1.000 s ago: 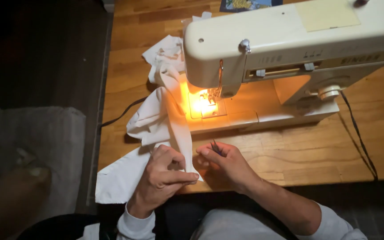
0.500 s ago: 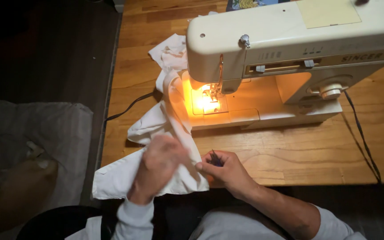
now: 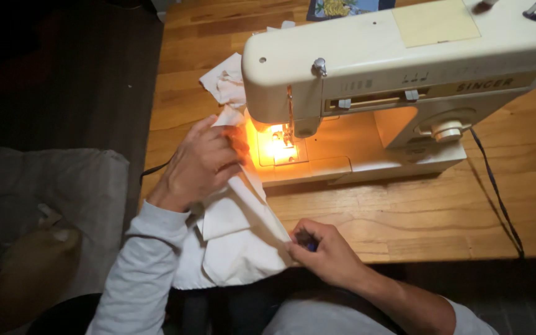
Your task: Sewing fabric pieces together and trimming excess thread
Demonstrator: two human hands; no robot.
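The left hand point(image 3: 203, 162) lies curled over the white fabric point(image 3: 237, 239), pressing a fold beside the lit needle area point(image 3: 278, 144) of the cream sewing machine point(image 3: 398, 80) on the wooden tabletop point(image 3: 417, 217). The right hand point(image 3: 327, 251) pinches the fabric's near edge, fingers closed, a small dark object tucked within. Guiding well probably means keeping the strip taut and straight between both hands, fingertips clear of the needle. No containers show.

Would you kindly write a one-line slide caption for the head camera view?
Left hand presses white fabric beside the lit sewing machine; right hand pinches its near edge on the wooden table.
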